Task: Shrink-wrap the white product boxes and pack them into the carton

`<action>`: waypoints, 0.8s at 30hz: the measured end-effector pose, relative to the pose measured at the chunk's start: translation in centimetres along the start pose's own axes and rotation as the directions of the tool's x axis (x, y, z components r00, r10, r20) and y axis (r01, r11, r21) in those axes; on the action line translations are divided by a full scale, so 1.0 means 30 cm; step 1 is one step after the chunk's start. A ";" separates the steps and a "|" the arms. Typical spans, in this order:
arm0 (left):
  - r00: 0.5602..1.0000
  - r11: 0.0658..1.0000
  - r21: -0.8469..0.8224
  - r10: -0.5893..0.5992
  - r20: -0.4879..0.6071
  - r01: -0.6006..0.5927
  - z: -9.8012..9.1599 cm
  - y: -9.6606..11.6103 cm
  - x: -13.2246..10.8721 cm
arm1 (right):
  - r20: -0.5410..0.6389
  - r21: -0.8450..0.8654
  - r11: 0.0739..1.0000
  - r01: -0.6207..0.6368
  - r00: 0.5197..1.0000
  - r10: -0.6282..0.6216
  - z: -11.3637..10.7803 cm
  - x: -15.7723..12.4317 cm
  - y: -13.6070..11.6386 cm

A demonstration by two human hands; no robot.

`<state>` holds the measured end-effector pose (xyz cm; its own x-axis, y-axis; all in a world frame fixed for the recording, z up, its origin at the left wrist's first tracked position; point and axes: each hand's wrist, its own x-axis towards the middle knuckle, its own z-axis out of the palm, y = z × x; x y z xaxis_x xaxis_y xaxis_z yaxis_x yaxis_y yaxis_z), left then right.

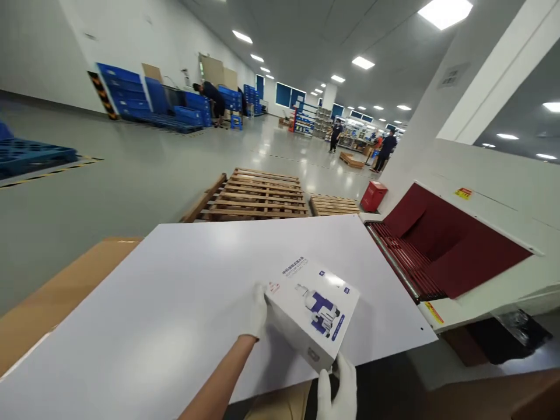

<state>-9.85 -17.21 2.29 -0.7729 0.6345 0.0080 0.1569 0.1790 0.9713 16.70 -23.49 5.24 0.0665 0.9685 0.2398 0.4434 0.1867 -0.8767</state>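
A white product box point(312, 306) with a blue-and-white device printed on its top is held tilted over the near right part of a white table point(175, 291). My left hand point(257, 312), in a white glove, grips the box's left edge. Below it, my right hand point(338, 391), also gloved, holds the box's near corner. The box wears a glossy film that catches the light.
A machine with a dark red tunnel opening and roller conveyor point(411, 262) stands to the right of the table. Wooden pallets point(258, 195) lie on the floor beyond. A brown carton point(56, 291) sits at the left. Blue pallets point(35, 154) and distant people are farther off.
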 end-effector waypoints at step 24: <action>0.921 0.840 0.406 0.255 0.294 -0.362 -0.071 0.482 0.092 | 0.175 0.251 0.967 -0.028 0.984 -0.017 -0.072 0.415 -0.264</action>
<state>-11.04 -14.47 16.88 -0.4910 0.8514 0.1846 0.6605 0.2257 0.7161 15.94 -13.26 16.07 -0.0988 0.9791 0.1776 0.2025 0.1945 -0.9598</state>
